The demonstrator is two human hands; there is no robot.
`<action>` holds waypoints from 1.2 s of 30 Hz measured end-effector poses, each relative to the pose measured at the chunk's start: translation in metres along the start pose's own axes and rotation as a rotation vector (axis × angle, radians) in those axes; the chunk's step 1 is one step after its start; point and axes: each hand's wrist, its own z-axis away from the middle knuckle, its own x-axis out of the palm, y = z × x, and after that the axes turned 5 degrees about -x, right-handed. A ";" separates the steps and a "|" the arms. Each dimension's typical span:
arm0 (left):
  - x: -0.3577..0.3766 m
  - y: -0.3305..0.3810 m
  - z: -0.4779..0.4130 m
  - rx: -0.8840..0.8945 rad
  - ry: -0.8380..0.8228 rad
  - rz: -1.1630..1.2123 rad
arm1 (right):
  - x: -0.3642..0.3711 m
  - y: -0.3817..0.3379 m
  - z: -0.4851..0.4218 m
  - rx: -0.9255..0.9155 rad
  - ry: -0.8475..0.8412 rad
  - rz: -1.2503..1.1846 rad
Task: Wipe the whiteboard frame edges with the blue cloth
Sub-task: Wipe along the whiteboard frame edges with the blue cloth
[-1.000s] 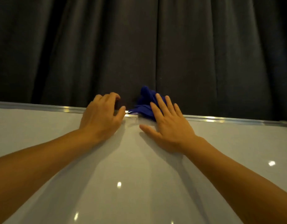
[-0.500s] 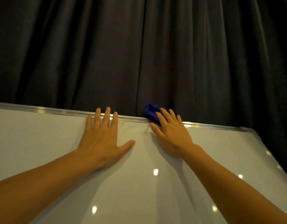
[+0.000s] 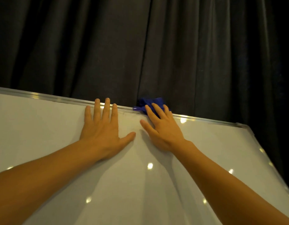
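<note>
Most of the blue cloth is hidden under my right hand, whose spread fingers press it flat against the top frame without gripping; only a crumpled dark-blue bunch shows. Since half a second ago little has changed. My left hand lies flat and empty on the whiteboard, fingertips touching the frame.

cloth: blue cloth is lying bunched on the top edge, sitting under the right grip's fingertips.
frame: whiteboard frame is running silver past both sides of that grip.
</note>
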 end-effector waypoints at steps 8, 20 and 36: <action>0.000 -0.012 0.006 -0.004 0.001 -0.002 | -0.005 0.013 0.004 -0.166 0.009 0.050; 0.006 0.042 -0.003 -0.128 -0.004 -0.043 | -0.008 0.015 0.005 -0.216 -0.020 -0.031; 0.016 0.171 0.009 -0.281 -0.095 -0.054 | -0.028 0.169 0.049 -0.230 0.014 0.032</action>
